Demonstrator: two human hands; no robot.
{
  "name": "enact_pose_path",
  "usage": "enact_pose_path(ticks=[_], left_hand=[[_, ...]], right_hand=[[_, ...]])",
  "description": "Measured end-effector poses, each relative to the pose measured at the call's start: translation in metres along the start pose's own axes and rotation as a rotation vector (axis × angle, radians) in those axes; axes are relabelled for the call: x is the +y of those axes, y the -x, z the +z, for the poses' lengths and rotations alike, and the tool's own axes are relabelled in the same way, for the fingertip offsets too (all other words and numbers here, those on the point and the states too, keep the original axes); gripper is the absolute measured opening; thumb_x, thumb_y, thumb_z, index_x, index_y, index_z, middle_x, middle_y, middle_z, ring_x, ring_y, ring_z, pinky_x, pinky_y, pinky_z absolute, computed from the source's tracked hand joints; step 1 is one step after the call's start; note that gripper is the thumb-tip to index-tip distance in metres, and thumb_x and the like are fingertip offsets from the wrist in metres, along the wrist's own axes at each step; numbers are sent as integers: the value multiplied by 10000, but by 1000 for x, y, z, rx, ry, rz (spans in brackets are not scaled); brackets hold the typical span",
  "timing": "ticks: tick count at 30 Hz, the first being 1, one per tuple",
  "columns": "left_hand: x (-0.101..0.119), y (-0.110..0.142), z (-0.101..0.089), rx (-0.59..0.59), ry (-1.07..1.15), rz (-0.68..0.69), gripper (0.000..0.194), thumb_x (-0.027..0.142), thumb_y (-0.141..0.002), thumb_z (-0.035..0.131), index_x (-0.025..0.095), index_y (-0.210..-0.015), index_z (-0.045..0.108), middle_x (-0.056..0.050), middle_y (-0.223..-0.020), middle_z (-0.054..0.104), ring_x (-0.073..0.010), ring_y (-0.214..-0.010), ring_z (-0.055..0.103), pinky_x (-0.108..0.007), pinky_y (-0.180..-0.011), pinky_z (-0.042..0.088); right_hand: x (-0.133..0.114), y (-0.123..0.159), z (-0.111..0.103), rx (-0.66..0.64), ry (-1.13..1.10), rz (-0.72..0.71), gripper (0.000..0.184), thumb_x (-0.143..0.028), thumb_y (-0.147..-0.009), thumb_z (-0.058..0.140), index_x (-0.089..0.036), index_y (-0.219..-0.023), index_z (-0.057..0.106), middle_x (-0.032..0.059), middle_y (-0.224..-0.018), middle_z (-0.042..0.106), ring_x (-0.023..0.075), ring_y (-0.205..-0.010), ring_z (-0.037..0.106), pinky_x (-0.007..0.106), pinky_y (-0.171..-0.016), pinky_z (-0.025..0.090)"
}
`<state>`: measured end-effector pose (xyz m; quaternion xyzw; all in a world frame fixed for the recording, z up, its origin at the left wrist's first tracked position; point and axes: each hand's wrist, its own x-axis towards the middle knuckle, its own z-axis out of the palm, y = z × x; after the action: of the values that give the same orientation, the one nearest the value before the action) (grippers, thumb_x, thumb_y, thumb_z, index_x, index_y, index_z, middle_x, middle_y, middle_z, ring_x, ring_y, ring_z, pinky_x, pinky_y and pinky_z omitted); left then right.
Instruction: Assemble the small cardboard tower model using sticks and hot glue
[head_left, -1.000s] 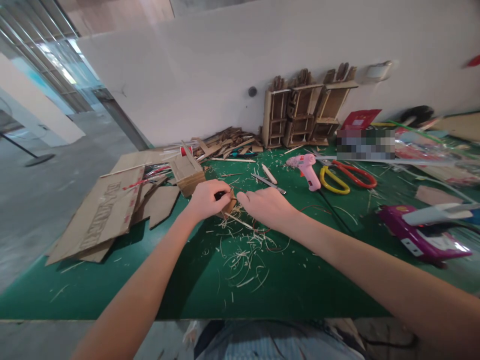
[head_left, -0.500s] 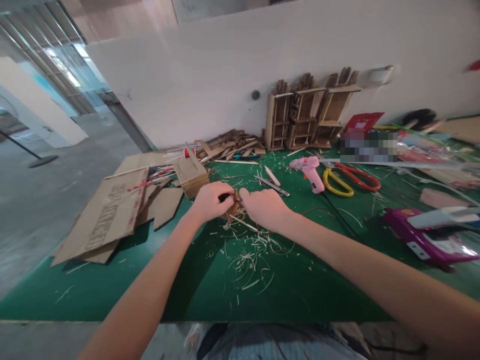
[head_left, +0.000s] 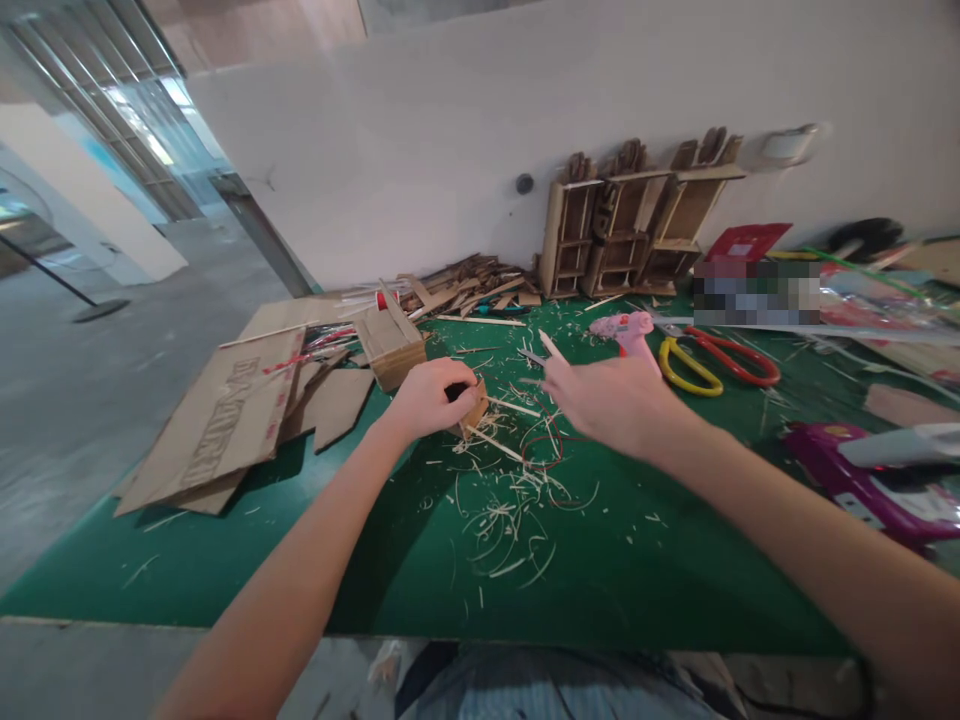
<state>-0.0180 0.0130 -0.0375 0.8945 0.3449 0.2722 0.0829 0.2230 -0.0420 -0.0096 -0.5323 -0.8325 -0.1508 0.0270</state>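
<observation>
My left hand (head_left: pixel 431 400) is closed around a small cardboard piece (head_left: pixel 474 410), resting low over the green table. Two thin wooden sticks (head_left: pixel 499 443) extend to the right beside that piece. My right hand (head_left: pixel 615 398) is over the craft knife (head_left: pixel 533 357) and beside a white pen-like stick (head_left: pixel 552 346), covering most of the knife. Its fingers are partly hidden and blurred, so I cannot make out whether they grip the knife. Just behind the right hand lies a pink glue gun (head_left: pixel 630 328).
Pale shavings (head_left: pixel 499 525) litter the green table (head_left: pixel 637 590). Cardboard sheets (head_left: pixel 225 420) and a cardboard block (head_left: pixel 390 350) lie left. Scrap strips (head_left: pixel 480 285) and cardboard models (head_left: pixel 574 235) are along the wall. Scissors (head_left: pixel 690 370) and a purple device (head_left: pixel 825 470) are right.
My right hand has left the small cardboard piece and moved right, over the craft knife. My left hand keeps its hold. The view has shifted slightly.
</observation>
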Motion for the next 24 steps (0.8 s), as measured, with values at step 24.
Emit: enact_pose_path(ticks=[24], left_hand=[[16, -5, -18, -387, -45, -58, 342, 409, -743, 691, 199, -1000, 607, -58, -1107, 593, -226, -1038, 537, -387, -911, 451]], right_hand=[[-55, -23, 31, 59, -438, -28, 654, -705, -725, 565, -113, -995, 632, 139, -978, 668, 293, -936, 591, 411, -788, 424]])
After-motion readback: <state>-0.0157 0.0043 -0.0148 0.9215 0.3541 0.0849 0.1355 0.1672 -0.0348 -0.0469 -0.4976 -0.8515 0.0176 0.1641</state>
